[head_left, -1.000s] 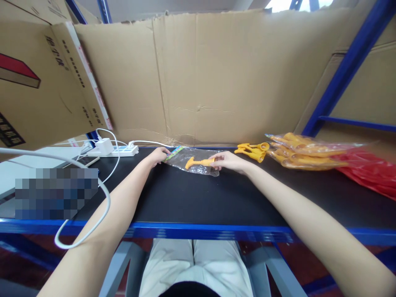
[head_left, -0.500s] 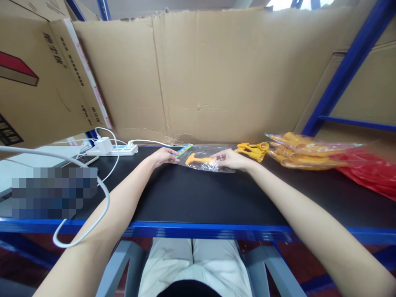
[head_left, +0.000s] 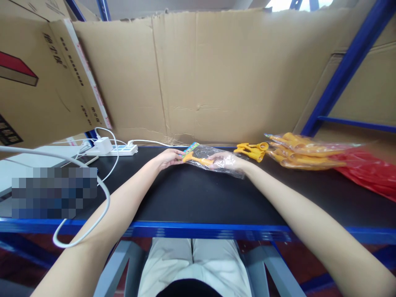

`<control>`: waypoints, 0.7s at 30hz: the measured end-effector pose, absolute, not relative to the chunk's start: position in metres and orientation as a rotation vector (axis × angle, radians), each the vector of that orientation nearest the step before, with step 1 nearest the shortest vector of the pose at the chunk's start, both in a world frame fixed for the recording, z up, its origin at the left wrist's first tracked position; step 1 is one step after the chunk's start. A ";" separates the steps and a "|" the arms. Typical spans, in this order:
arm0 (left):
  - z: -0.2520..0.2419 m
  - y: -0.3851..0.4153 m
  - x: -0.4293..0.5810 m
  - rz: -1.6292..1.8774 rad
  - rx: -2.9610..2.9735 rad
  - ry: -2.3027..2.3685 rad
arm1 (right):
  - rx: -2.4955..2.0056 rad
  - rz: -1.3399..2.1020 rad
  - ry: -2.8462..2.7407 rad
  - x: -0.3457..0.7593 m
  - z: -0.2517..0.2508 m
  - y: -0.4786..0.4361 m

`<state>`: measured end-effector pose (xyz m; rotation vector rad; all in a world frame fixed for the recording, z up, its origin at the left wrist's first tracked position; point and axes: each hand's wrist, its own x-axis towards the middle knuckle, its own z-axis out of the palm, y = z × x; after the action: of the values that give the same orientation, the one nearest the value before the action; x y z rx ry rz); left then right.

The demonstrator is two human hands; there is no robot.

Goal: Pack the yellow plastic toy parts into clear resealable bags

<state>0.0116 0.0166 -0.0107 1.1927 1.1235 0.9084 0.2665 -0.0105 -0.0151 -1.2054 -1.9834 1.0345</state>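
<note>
A clear plastic bag (head_left: 230,167) with a colourful header card (head_left: 191,147) lies over my right hand (head_left: 224,160), which reaches inside it gripping an orange plastic tool (head_left: 198,159). My left hand (head_left: 169,158) pinches the bag at its header end, fingers closed. Both hands hover just above the black shelf mat (head_left: 198,194), near the back.
Loose orange scoops (head_left: 254,151) lie right of my hands. Further right are bagged orange pieces (head_left: 305,150) on red plastic (head_left: 369,171). A white power strip (head_left: 113,149) with cables sits back left. Cardboard walls (head_left: 216,78) close the back. The blue shelf edge (head_left: 198,231) runs in front.
The bag has been drawn rightward over my right hand, and the header card has shifted right. The orange tool now sits deep at the header end.
</note>
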 end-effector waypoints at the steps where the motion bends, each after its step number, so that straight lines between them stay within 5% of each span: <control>1: -0.010 0.016 0.012 0.909 1.188 1.121 | -1.205 1.033 -1.992 0.266 -0.014 -0.011; 21: -0.009 0.013 0.016 0.942 1.240 1.252 | -1.015 1.165 -2.220 0.267 -0.013 -0.016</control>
<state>0.0159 0.0126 -0.0088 1.2403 1.2517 0.9425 0.2668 -0.0160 -0.0130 -1.0154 -2.2201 1.1653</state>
